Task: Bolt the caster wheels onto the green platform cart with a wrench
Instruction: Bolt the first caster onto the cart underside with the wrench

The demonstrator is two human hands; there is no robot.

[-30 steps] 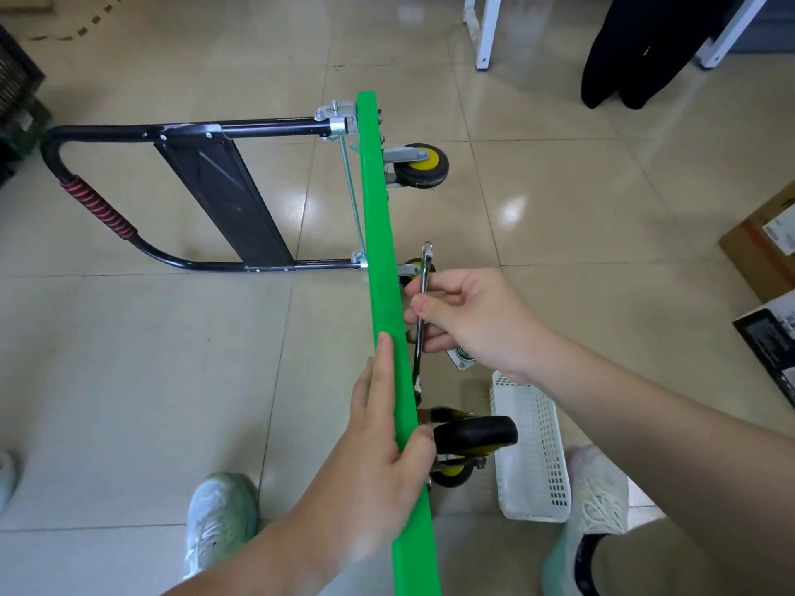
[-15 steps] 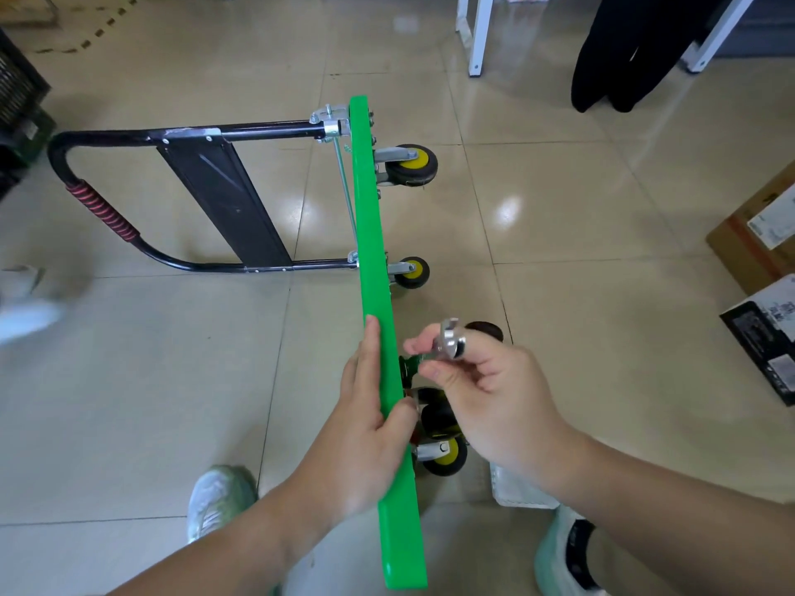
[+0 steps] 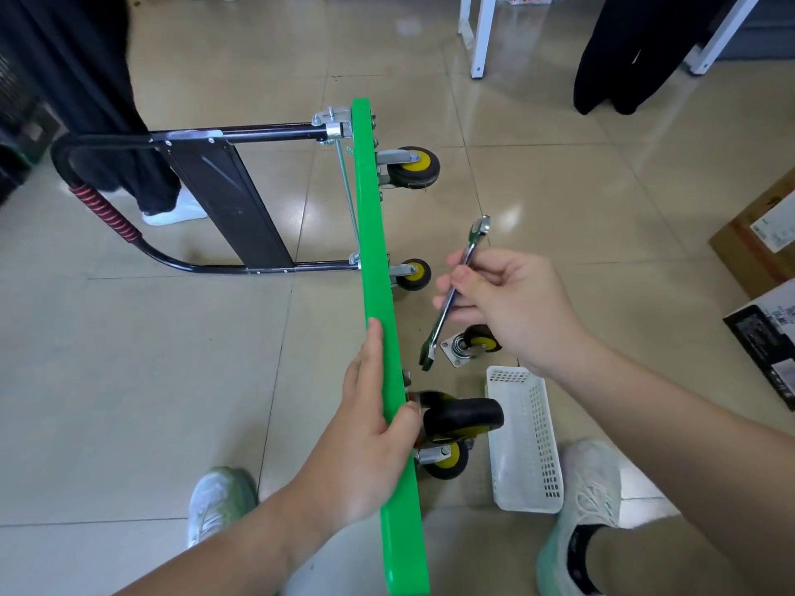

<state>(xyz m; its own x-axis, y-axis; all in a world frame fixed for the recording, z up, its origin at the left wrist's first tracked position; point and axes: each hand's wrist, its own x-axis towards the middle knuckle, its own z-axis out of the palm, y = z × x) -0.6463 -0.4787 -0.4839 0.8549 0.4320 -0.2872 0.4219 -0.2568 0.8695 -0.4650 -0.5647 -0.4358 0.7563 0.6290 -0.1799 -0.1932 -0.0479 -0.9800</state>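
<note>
Clutter is sitting right of the green platform cart [image 3: 378, 294], which is standing on edge on the floor: one white basket [image 3: 527, 440] and one loose caster [image 3: 471, 344]. Three mounted casters [image 3: 413, 167] are jutting from the cart's right face. The left hand [image 3: 370, 432] is clamping the cart's upper edge, thumb wrapped over. The right hand [image 3: 512, 303] is pinching one wrench [image 3: 451, 294] mid-shaft, tilted and clear of the cart.

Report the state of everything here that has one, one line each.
green platform cart: tipped on its edge, steadied by the left hand.
left hand: grips the platform's top edge.
right hand: holds the wrench mid-shaft.
wrench: in the air, off any bolt.
farthest caster: mounted.
next caster: mounted.
loose caster: on the floor, unmounted.
white basket: upright on the floor.
</note>
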